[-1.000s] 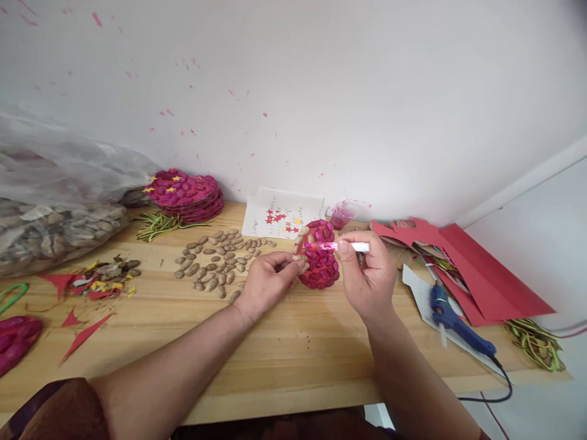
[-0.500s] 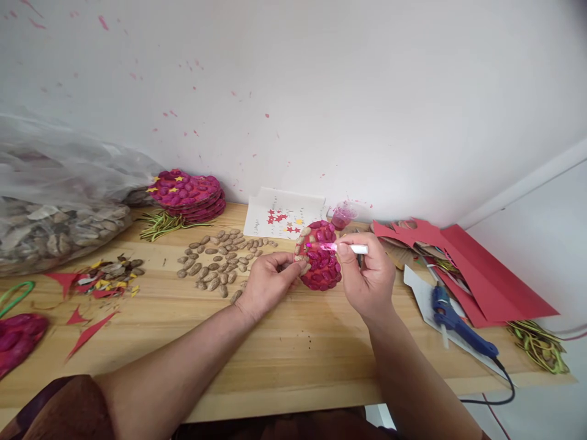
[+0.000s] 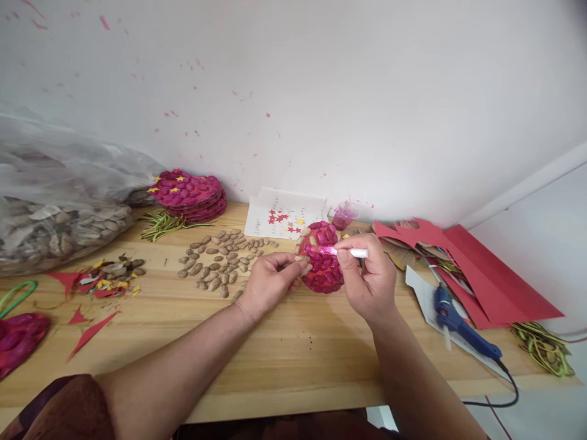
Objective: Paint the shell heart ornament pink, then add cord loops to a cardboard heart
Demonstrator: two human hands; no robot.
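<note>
A round red disc covered with peanut shells (image 3: 323, 278) is tilted up above the table, most of its shells painted magenta and a few at the left edge still bare tan. My left hand (image 3: 273, 278) pinches that left edge between thumb and fingers. In my right hand (image 3: 369, 272) is a white-handled paintbrush (image 3: 356, 252), its magenta tip touching the disc near the unpainted shells. Behind the disc stands a small clear cup of magenta paint (image 3: 345, 215). Loose peanut shells (image 3: 213, 267) lie to the left of my left hand.
A stack of magenta discs (image 3: 188, 190) and a plastic bag of shells (image 3: 59, 226) stand at the left. Paper scraps (image 3: 110, 278) lie nearer me. White paper (image 3: 261, 214) holds small stars. On the right are red card sheets (image 3: 490, 275) and a blue glue gun (image 3: 463, 324) with its cord.
The brush tip has shifted slightly on the disc, along with my right hand. My left hand keeps its hold, and the view has moved very slightly.
</note>
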